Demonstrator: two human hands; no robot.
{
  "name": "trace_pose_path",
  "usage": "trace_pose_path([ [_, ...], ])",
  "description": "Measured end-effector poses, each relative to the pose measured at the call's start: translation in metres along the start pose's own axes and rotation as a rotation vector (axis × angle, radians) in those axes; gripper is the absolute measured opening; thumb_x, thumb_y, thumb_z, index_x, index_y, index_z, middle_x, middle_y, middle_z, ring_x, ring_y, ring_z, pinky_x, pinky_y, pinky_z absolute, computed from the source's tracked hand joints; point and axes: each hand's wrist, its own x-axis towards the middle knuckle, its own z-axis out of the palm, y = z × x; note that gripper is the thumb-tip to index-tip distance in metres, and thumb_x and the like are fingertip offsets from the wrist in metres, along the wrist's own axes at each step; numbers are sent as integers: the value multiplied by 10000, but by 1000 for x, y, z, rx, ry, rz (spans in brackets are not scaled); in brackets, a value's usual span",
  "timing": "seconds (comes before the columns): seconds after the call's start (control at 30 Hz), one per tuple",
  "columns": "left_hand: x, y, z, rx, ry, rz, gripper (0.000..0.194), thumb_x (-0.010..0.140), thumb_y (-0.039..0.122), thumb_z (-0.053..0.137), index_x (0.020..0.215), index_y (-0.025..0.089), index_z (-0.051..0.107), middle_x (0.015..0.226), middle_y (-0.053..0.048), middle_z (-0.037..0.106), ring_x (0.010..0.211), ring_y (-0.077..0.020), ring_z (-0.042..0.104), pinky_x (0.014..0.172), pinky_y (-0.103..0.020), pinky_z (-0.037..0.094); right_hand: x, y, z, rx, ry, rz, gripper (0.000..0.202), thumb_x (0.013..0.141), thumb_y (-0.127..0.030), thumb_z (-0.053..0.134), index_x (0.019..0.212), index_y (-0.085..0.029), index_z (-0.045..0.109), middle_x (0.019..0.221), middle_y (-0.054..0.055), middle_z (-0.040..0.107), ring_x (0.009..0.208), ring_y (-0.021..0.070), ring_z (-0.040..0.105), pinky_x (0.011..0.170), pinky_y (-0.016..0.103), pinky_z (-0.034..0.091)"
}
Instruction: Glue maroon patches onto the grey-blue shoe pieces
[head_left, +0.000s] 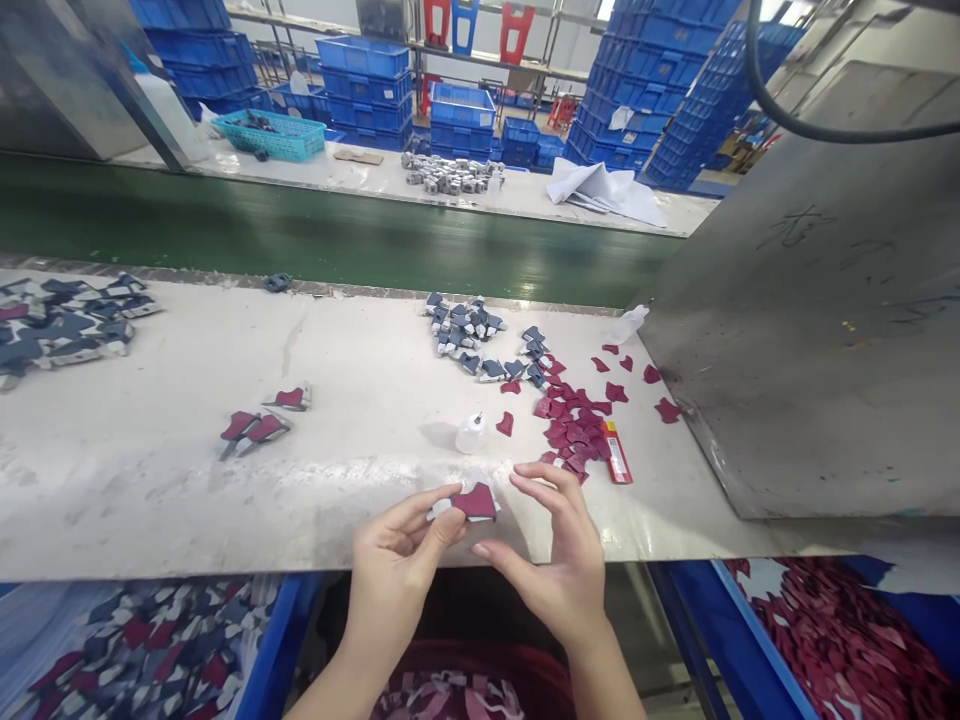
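Between the thumb and fingers of my left hand is a small white and dark grey plastic part with a maroon face piece on top. My right hand is just to its right, thumb and fingers spread, with nothing in them. A small white dropper bottle stands on the table behind the part. Loose maroon pieces lie heaped beyond my right hand. Dark blue-grey and white parts lie in a cluster farther back. Several parts with maroon faces rest on the left.
A larger pile of grey parts lies far left. A red-and-yellow packet touches the maroon heap. A metal box bounds the right side. Below the table edge are a bin of parts and a bin of maroon pieces. A green conveyor runs behind.
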Motion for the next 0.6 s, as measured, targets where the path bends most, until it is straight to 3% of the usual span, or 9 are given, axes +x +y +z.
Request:
trace_pose_path([
  [0.1, -5, 8, -1, -21, -44, -12, 275, 734, 361, 795, 920, 158, 790, 819, -72, 797, 720, -238, 763, 679, -286, 645, 7, -2, -4, -184, 25, -211, 392, 736, -232, 833, 1078, -288, 651, 1076, 55, 585, 1107, 260, 523, 986, 508, 444],
  [0.2, -8, 13, -2, -17, -101, -6, 226, 755, 345, 778, 907, 178, 798, 812, -61, 798, 714, -232, 764, 689, -281, 642, 13, -5, -5, -212, -14, -300, 270, 774, -253, 802, 1007, -307, 678, 1043, 51, 576, 1131, 275, 492, 978, 524, 435],
  [0.33, -7, 14, -8, 51, -199, 8, 169, 785, 309, 756, 882, 179, 800, 805, -57, 798, 732, -224, 763, 695, -255, 631, 16, -7, -6, -209, -45, -358, 197, 795, -197, 769, 923, -322, 686, 923, 25, 612, 1079, 255, 524, 951, 490, 448],
  [0.47, -6, 14, -8, 53, -219, -64, 194, 796, 335, 746, 853, 155, 791, 789, -65, 792, 716, -221, 757, 694, -260, 627, 14, -7, -6, -239, -42, -394, 199, 799, -179, 745, 924, -313, 667, 779, -1, 655, 1037, 258, 568, 934, 477, 433],
  [0.6, -6, 17, -6, 51, -223, -88, 200, 794, 350, 745, 837, 160, 791, 782, -63, 789, 718, -214, 752, 696, -254, 620, 11, -7, -4, -223, -28, -372, 146, 817, -228, 743, 910, -310, 666, 757, 4, 664, 1099, 277, 551, 916, 471, 406],
])
